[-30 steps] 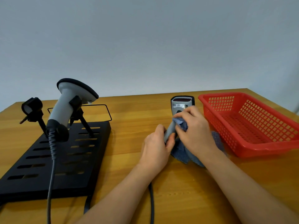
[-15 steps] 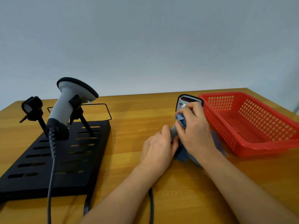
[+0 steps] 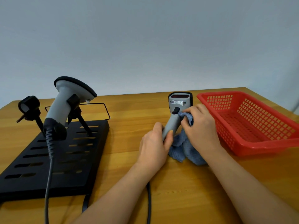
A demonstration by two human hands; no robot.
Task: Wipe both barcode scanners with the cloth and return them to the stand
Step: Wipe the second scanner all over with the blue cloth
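Note:
My left hand (image 3: 154, 145) grips the handle of a grey barcode scanner (image 3: 178, 103), holding it upright with its window facing me. My right hand (image 3: 199, 126) pinches a bunched blue cloth (image 3: 182, 147) against the scanner's neck, just below the trigger. The rest of the cloth hangs down onto the table. A second grey scanner (image 3: 68, 101) sits in the right clip of the black slotted stand (image 3: 77, 167) at the left, head tilted up. The stand's left clip (image 3: 29, 105) holds nothing.
A red plastic basket (image 3: 252, 143) stands close to the right of my right hand. Both scanners' cables (image 3: 148, 206) run toward the table's near edge. The wooden table (image 3: 134, 113) ends at a plain wall behind.
The scanner head has turned back from tilting right to facing me. My right hand slid the cloth down from the head to the neck.

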